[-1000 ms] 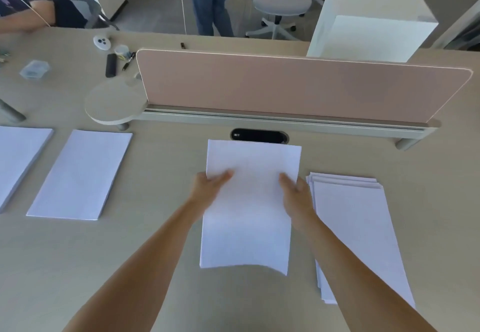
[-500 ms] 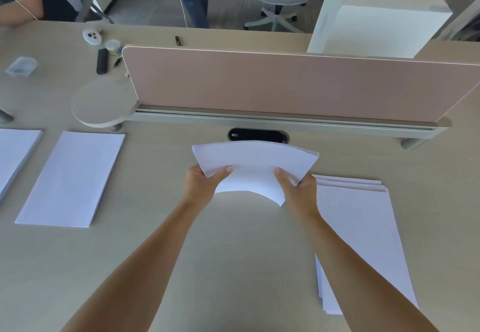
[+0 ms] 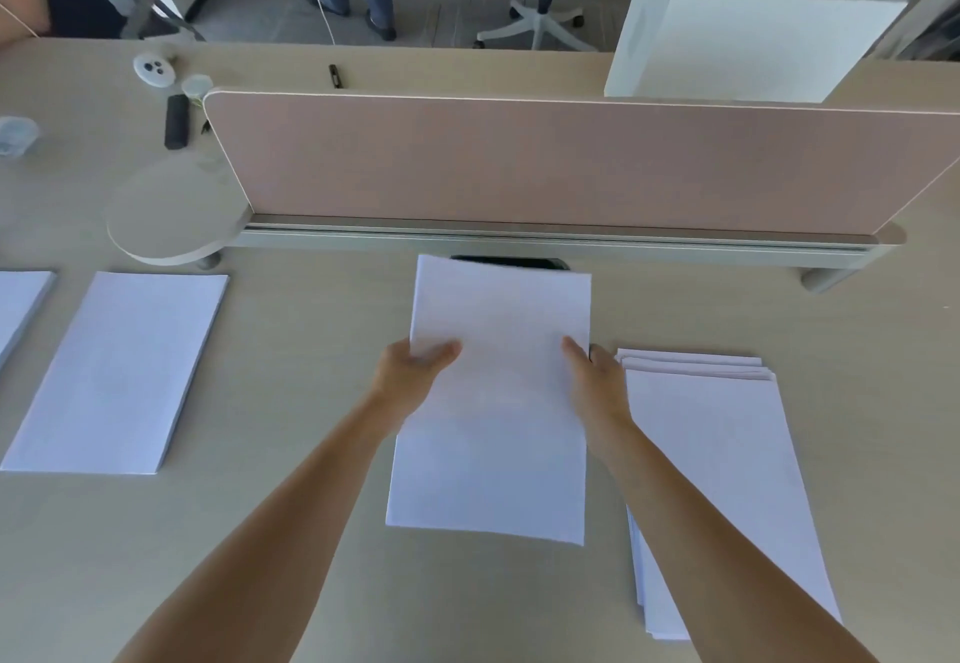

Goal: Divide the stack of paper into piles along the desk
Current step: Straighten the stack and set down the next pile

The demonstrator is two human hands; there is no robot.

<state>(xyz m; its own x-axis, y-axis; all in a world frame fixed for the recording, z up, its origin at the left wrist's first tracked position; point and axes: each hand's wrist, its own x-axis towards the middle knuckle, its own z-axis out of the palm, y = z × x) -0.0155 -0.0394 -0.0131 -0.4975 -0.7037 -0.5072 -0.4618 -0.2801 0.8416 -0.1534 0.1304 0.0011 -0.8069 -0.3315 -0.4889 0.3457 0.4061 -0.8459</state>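
Head view. Both hands grip one sheaf of white paper (image 3: 493, 434) at mid-desk, just in front of the black cable port (image 3: 519, 262), whose near side its far edge covers.

- Left hand (image 3: 410, 376): clamped on the sheaf's left edge, thumb on top, fingers hidden under it.
- Right hand (image 3: 597, 376): clamped on the right edge the same way, thumb on top.
- Cannot tell whether the sheaf lies flat on the desk (image 3: 311, 532) or hangs just above it.
- Loose stack of paper (image 3: 727, 454) just right of the sheaf, its far edges fanned unevenly. The right forearm crosses over it.
- Squared pile (image 3: 119, 371) lies well to the left. A second pile (image 3: 21, 309) beyond it is cut off by the frame edge.
- Pink divider screen (image 3: 545, 163) runs across the desk behind the paper.
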